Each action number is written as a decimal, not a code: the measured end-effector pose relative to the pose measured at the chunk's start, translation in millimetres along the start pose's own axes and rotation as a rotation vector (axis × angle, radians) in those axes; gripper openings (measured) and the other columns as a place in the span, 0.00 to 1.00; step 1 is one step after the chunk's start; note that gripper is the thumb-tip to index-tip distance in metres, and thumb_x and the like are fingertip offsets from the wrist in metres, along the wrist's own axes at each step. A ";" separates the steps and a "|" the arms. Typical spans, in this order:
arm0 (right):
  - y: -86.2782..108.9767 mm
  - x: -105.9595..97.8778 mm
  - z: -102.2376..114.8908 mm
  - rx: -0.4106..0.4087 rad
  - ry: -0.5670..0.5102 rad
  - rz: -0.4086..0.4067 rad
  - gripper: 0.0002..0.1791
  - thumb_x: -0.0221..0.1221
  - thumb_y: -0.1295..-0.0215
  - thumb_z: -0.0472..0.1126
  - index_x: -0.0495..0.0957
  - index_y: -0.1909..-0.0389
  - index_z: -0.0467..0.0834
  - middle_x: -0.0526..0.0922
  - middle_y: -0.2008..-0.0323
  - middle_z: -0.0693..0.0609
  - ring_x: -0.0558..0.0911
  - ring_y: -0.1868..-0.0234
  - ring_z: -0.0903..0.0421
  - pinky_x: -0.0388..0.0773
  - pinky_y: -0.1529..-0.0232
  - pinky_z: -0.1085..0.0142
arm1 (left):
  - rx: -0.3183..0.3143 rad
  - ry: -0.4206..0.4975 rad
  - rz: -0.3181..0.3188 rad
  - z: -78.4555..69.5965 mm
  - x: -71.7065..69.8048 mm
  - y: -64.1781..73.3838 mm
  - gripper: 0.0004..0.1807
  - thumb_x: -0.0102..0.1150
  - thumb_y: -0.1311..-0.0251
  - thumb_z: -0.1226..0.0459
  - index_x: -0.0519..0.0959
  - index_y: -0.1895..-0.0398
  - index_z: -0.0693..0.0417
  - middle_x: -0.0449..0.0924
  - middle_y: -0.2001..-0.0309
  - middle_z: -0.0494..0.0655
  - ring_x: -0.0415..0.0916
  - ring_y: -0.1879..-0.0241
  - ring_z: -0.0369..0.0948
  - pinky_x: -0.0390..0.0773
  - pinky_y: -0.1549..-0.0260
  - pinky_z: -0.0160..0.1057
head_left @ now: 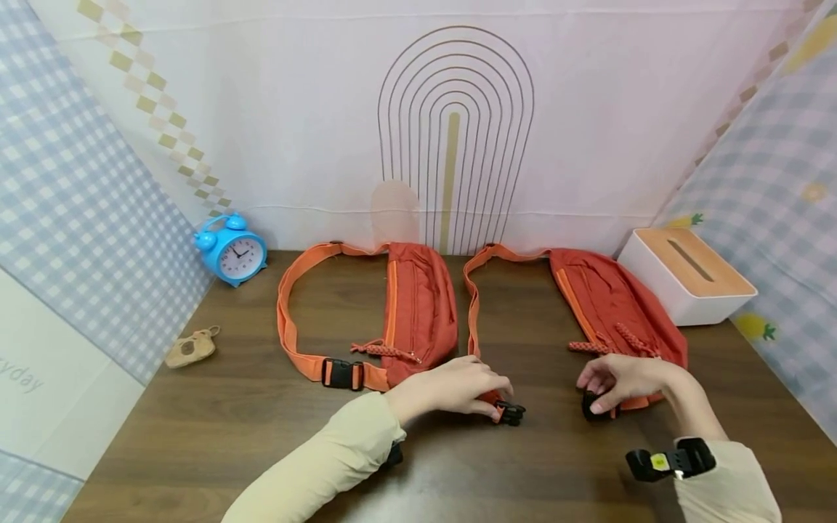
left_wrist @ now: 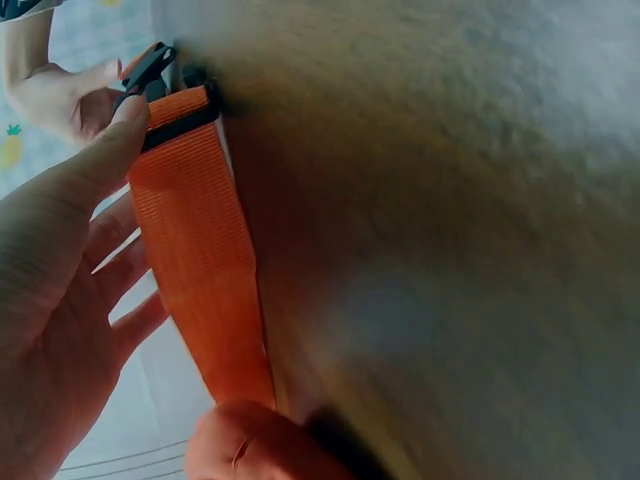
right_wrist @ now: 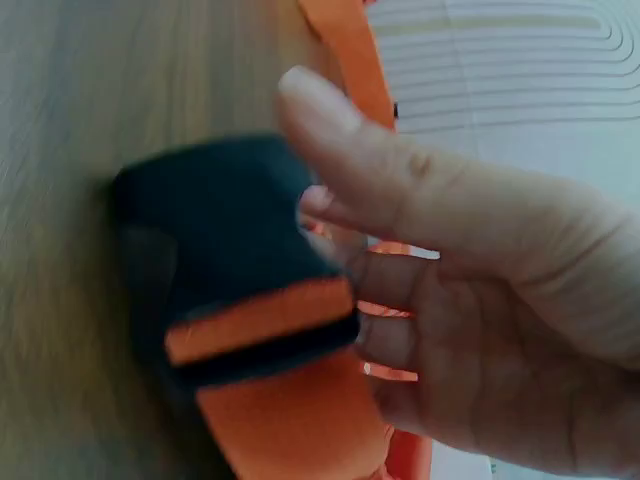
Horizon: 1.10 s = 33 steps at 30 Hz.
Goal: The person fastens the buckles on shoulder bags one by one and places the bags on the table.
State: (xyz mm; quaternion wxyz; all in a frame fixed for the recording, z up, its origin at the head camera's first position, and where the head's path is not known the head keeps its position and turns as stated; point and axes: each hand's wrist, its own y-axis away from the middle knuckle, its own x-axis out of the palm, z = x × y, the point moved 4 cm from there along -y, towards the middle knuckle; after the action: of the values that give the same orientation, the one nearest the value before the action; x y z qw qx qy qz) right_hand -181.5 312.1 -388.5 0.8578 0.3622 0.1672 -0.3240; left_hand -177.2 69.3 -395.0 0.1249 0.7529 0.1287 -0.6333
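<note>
Two red waist bags lie on the table. The right-hand waist bag (head_left: 604, 290) has its orange belt unclipped. My left hand (head_left: 458, 387) pinches the black prong half of its buckle (head_left: 512, 414), the thumb on the strap end and the fingers behind the webbing (left_wrist: 200, 240). Opposite it, my right hand (head_left: 631, 381) holds the black socket half (right_wrist: 225, 220) between thumb and fingers, close to the tabletop. A gap separates the two halves. The left-hand waist bag (head_left: 425, 312) has its belt joined in a loop by a fastened buckle (head_left: 342, 374); my left forearm reaches past its lower end.
A blue alarm clock (head_left: 234, 250) stands at the back left, with a small tan pouch (head_left: 192, 348) in front of it. At the back right, a white tissue box (head_left: 686, 280) with a wooden lid sits beside the right bag. A patterned cloth backdrop encloses the table.
</note>
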 end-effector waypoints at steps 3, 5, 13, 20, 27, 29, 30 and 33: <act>4.4 1.4 -7.1 0.030 0.005 0.017 0.23 0.68 0.52 0.43 0.74 0.58 0.35 0.75 0.63 0.48 0.73 0.63 0.61 0.74 0.64 0.71 | -0.002 -0.011 -0.005 0.2 2.8 -4.0 0.15 0.54 0.41 0.49 0.76 0.53 0.39 0.80 0.56 0.28 0.75 0.55 0.29 0.68 0.51 0.32; 3.6 2.4 -8.0 0.036 0.030 0.014 0.19 0.68 0.53 0.42 0.75 0.62 0.37 0.74 0.64 0.49 0.72 0.64 0.61 0.72 0.65 0.71 | -0.005 -0.014 -0.009 1.8 4.2 -4.5 0.13 0.53 0.41 0.49 0.77 0.55 0.39 0.80 0.58 0.28 0.75 0.57 0.28 0.68 0.55 0.30; 0.3 3.8 -13.6 0.033 0.014 0.012 0.14 0.66 0.50 0.41 0.73 0.75 0.37 0.77 0.76 0.51 0.81 0.76 0.58 0.68 0.70 0.71 | -0.022 0.098 -0.011 8.2 4.9 -5.2 0.10 0.53 0.40 0.52 0.77 0.60 0.42 0.81 0.65 0.31 0.73 0.70 0.25 0.67 0.69 0.24; 1.7 1.5 -17.3 -0.098 -0.023 0.033 0.14 0.62 0.45 0.42 0.71 0.73 0.34 0.78 0.76 0.52 0.80 0.75 0.60 0.70 0.72 0.71 | -0.035 0.275 -0.010 13.6 5.5 -5.3 0.06 0.51 0.38 0.54 0.77 0.64 0.41 0.79 0.69 0.30 0.70 0.73 0.23 0.66 0.69 0.21; 2.9 -3.4 -19.8 -0.168 -0.107 0.039 0.15 0.59 0.41 0.39 0.69 0.70 0.29 0.80 0.75 0.48 0.81 0.73 0.58 0.75 0.69 0.68 | -0.061 0.418 -0.023 17.6 5.2 -11.5 0.06 0.49 0.36 0.59 0.75 0.62 0.47 0.79 0.70 0.36 0.69 0.75 0.25 0.67 0.73 0.20; 2.4 -5.1 -20.0 -0.170 -0.112 0.028 0.15 0.59 0.41 0.39 0.69 0.70 0.29 0.80 0.75 0.48 0.82 0.73 0.57 0.76 0.68 0.67 | -0.090 0.447 -0.036 19.0 4.6 -13.6 0.06 0.48 0.35 0.61 0.75 0.61 0.50 0.79 0.68 0.39 0.70 0.74 0.26 0.67 0.72 0.20; 2.1 -5.7 -19.8 -0.173 -0.113 0.022 0.15 0.59 0.41 0.39 0.69 0.70 0.29 0.80 0.75 0.47 0.82 0.73 0.56 0.77 0.68 0.67 | -0.104 0.455 -0.043 19.5 4.0 -14.4 0.06 0.48 0.35 0.61 0.74 0.60 0.51 0.79 0.67 0.40 0.70 0.73 0.27 0.68 0.72 0.21; 1.9 -6.8 -19.4 -0.176 -0.101 -0.001 0.14 0.59 0.41 0.39 0.71 0.69 0.30 0.81 0.75 0.44 0.82 0.74 0.56 0.77 0.68 0.68 | -0.129 0.463 -0.063 21.0 3.4 -16.9 0.06 0.48 0.35 0.62 0.72 0.58 0.53 0.79 0.65 0.41 0.69 0.72 0.29 0.66 0.71 0.22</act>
State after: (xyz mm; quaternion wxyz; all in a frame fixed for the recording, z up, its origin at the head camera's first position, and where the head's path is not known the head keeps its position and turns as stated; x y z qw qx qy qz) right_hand -186.2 330.2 -397.2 0.8935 0.2685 0.1518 -0.3263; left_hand -201.9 77.9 -402.3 0.1203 0.8639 0.2176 -0.4380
